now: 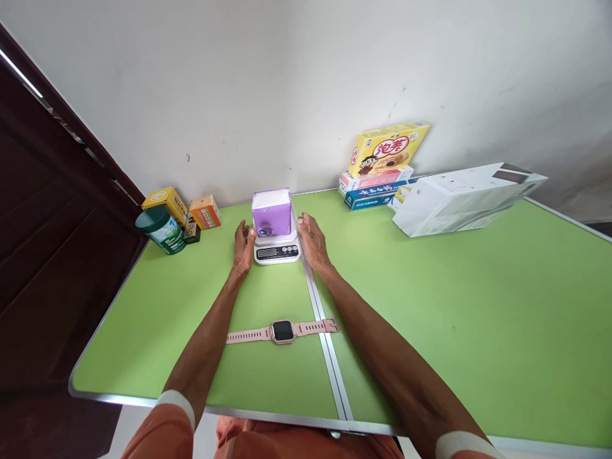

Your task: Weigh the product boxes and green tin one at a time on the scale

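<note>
A purple and white packet (271, 211) stands on a small white kitchen scale (277, 250) near the far middle of the green table (430, 306). My left hand (243, 247) lies flat on the table against the scale's left side, fingers stretched out. My right hand (312, 241) rests the same way at the scale's right side, fingers extended. Neither hand holds anything. A pink smartwatch (282, 331) lies flat on the table between my forearms, strap spread out.
At the back left stand a green canister (161, 229), a yellow box (165, 201), an orange box (205, 211) and a small dark box (192, 232). At the back right are a yellow snack box (386, 148) on stacked boxes (373, 189) and a white paper bag (461, 196) lying down. A metal seam (325, 344) runs along the table's middle.
</note>
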`<state>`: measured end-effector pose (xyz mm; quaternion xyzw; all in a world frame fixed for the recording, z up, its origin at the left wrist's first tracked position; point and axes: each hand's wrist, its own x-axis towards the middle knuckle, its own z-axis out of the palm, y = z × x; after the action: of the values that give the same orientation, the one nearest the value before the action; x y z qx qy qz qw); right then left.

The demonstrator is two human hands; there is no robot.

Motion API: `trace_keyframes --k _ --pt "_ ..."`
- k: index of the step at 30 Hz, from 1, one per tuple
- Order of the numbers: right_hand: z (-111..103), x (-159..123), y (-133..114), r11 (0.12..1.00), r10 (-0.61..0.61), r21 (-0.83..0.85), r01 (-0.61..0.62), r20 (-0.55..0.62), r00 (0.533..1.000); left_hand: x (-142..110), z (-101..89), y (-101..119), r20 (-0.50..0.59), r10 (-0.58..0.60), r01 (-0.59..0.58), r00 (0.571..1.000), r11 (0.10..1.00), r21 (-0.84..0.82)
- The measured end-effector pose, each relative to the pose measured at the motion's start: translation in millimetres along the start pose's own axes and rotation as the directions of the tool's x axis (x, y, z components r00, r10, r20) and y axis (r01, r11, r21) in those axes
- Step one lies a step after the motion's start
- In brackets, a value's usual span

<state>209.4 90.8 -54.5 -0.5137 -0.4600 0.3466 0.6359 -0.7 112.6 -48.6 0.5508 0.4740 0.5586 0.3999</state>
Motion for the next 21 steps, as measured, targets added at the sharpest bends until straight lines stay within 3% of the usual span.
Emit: trace_keyframes --k 6,12,16,21 --pt "0 10 -3 0.995 -0.075 -0.068 0.080 0.070 0.995 13 5.4 35 0.114 0.093 -0.103 0.989 0.991 0.083" --pt "0 26 -18 0.986 -0.100 -0.111 0.122 0.184 0.978 45 4.6 65 0.200 0.059 -0.069 0.978 0.997 0.042" --pt "-3 39 -32 0.989 -0.047 -0.119 0.085 0.291 0.955 58 1.9 75 0.332 -0.011 -0.034 0.943 0.991 0.130" --pt "-5 54 -40 0.987 -0.022 -0.135 0.084 0.408 0.913 67 4.4 83 0.361 -0.050 -0.023 0.931 0.981 0.194"
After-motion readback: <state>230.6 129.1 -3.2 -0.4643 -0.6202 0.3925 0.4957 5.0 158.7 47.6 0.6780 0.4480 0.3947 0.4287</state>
